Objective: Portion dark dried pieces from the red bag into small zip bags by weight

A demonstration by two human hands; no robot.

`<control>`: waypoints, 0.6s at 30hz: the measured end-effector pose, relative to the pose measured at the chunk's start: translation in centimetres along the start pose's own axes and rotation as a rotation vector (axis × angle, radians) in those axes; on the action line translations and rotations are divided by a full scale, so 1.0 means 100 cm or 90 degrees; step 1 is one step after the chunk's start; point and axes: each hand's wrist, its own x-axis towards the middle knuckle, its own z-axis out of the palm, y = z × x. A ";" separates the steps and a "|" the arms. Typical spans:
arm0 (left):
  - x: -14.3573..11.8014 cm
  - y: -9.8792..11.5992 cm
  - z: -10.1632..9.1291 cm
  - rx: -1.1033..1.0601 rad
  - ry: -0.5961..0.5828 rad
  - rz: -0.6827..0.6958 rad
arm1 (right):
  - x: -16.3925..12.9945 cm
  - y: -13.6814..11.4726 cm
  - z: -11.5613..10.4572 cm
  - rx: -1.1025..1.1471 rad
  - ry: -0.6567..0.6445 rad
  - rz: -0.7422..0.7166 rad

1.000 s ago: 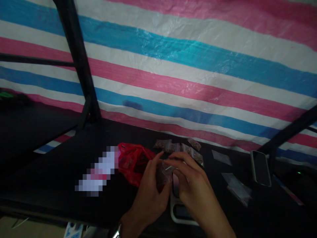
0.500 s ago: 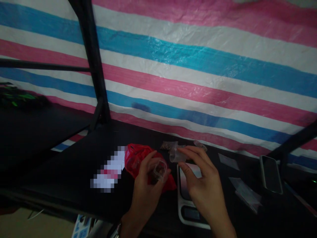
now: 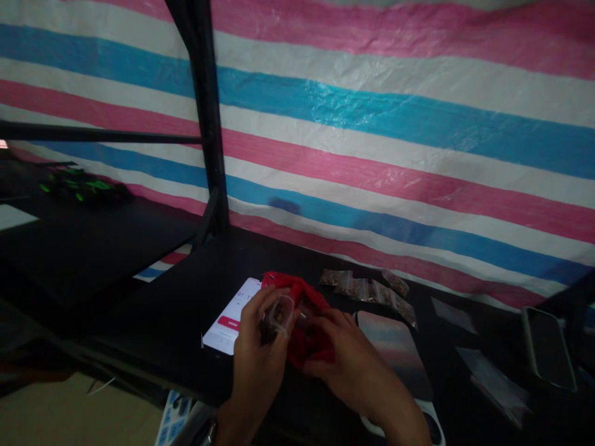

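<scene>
Fingers, left hand [image 3: 260,347]: curled around a small clear plastic bag [image 3: 277,314], thumb on the near face, fingertips behind; the pinch is tight, bag held up above the table.
Fingers, right hand [image 3: 346,353]: bent and pressed into the red plastic bag [image 3: 304,322]; whether they pinch anything inside cannot be told, as the fingertips are hidden in the folds.
Clear bag, contents: something dark and granular low in it; too dim to tell more.
Clear bag, position: just in front of the red bag's left part, touching or nearly touching it, above the white phone screen [image 3: 235,314].
Red bag, position: crumpled on the black table [image 3: 176,310], between the lit phone on its left and the scale [image 3: 395,353] on its right.
Scale: flat platform just right of the right hand; its near rim shows white under the wrist.
Filled packets [image 3: 367,288]: a row of small clear bags with brown contents, lying flat behind the scale, overlapping one another.
Empty bags [image 3: 488,378]: flat clear ones on the right part of the table, well apart from both hands.
Second phone [image 3: 548,350]: dark screen, far right, tilted.
Backdrop: striped tarp [image 3: 395,142], pink, blue and white; black frame post [image 3: 207,118] upright at left.
</scene>
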 end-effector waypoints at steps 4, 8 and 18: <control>0.001 0.006 0.005 -0.070 -0.011 -0.017 | -0.003 0.008 -0.005 -0.104 0.028 0.045; -0.002 0.018 0.014 -0.146 -0.084 -0.079 | -0.005 0.012 -0.016 -0.037 0.122 -0.023; -0.036 0.041 0.037 -0.159 -0.403 -0.037 | -0.040 0.004 -0.048 0.377 0.149 -0.059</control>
